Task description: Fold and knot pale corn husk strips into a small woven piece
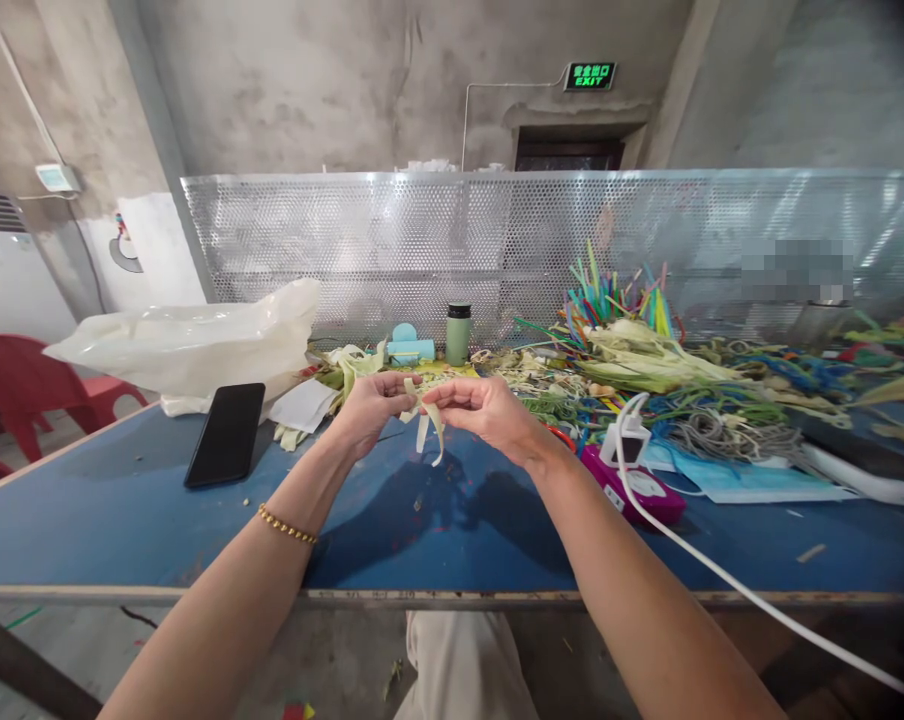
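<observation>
Blue tabletop [144, 530], count 1. Over its middle, back from the front edge: pale strip [437, 434], 2 loose ends hanging down, long axis roughly upright; can't tell if 1 piece. My left hand [375, 407] and right hand [491, 417] both pinch it. Left side: 1 phone [225, 435]. Right side: 1 magenta block [658, 502]. Near back edge: 1 green bottle [458, 338], then perforated screen [347, 230].

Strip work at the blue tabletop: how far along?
Done: pale yellow-green leafy strips look cut narrow; no finished piece identifiable. In hand: those strips, pinched by the left hand and right hand above the blue tabletop. Left: probably more shaping, given loose hanging ends; the pale green leafy heap suggests unused stock.
</observation>
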Available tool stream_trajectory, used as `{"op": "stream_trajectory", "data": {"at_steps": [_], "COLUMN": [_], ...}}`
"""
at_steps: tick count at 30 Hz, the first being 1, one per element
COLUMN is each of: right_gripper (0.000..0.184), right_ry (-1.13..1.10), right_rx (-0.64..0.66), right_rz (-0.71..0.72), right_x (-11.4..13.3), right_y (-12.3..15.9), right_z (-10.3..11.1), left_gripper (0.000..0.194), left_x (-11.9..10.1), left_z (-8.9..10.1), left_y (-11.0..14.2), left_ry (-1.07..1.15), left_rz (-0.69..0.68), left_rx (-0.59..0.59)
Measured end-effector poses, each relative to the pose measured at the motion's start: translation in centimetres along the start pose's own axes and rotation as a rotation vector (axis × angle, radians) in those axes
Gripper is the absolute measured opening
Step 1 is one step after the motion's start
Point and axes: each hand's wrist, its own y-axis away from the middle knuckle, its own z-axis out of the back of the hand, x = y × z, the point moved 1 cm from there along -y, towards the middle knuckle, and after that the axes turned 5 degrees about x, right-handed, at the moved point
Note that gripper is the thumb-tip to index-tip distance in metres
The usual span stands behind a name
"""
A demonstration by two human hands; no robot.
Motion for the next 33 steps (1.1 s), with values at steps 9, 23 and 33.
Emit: {"op": "stream_trajectory", "data": {"at_steps": [9, 23, 33], "right_gripper": [0.032, 0.016, 0.009], "right_ry": [0.261, 0.507, 0.689], "right_rx": [-0.272, -0.371, -0.390], "right_rz": [0.121, 0.133, 0.182], "right_x": [-0.6, -1.9, -2.2], "right_y": [-0.6, -1.1, -1.0], "right_z": [-0.3, -0.4, -1.0], "left_gripper": [0.031, 0.046, 0.032], "left_x": [0.0, 0.1, 0.1], "left_z": [-0.4, -0.4, -0.6], "left_y": [0.4, 0.5, 0.5], "left_ry": [-0.026, -0.037, 0.052], "left_rz": [-0.020, 0.028, 0.093], "left_rx": [0.125, 0.163, 0.198]}}
